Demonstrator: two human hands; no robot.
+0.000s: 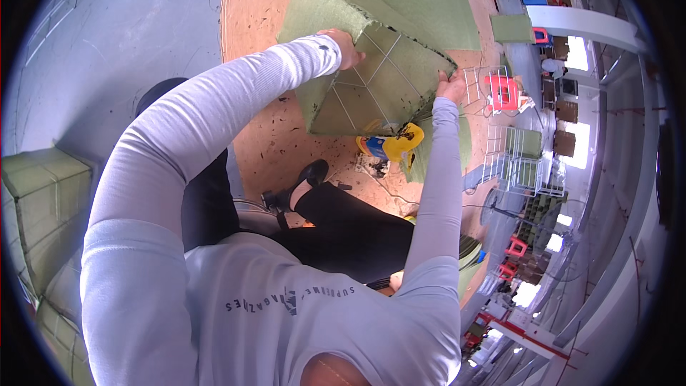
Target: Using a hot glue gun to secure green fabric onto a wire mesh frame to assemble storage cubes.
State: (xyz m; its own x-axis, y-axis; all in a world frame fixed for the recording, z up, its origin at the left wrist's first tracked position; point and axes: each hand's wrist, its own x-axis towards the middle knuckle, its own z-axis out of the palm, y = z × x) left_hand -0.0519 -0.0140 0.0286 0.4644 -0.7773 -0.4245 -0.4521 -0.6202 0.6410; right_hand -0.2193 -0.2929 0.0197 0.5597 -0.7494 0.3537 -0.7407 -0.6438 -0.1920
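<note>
A green box [325, 11] with a thin white wire frame is tilted up in front of me, one open side facing me. My left hand [346, 48] grips its upper left edge, fingers curled over the rim. At the far right corner, my right hand [450, 87] pinches the edge of the same box. Dark, uneven marks run along the edges near both hands. Just below the box stands a yellow bottle [400, 143] with a blue label, touched by neither hand.
Flat green sheets [421, 0] lie beyond the box, and more green pieces [436, 154] are beside the bottle. Brown boarding [261, 14] with dark specks covers the floor. Finished-looking green boxes [46, 204] sit at left. Wire frames [518, 161] and a red stool [502, 93] stand at right.
</note>
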